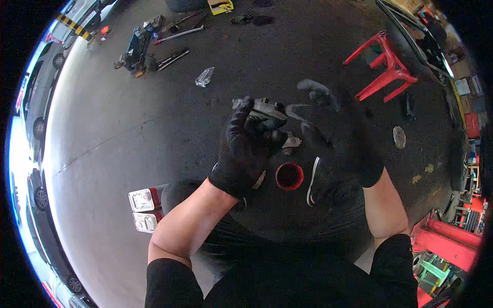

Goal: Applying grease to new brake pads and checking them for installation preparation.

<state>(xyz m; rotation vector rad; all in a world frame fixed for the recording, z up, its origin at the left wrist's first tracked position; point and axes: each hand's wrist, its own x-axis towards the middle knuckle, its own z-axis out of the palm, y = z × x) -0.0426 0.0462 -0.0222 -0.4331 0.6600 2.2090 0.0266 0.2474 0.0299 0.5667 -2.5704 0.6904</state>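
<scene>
Both my hands wear black gloves. My left hand is closed around a grey metal part held up in front of me. My right hand is beside it with its fingers spread; the index finger points up and away, and whether the palm touches the part I cannot tell. Just below the hands a small round red cup stands on the dark floor. A black shoe with a white stripe lies right of the cup.
A red plastic stool stands at the upper right. Tools and a jack lie on the floor at the upper left, with a crumpled clear wrapper nearby. Two red and white cans stand at my left. Red equipment fills the lower right.
</scene>
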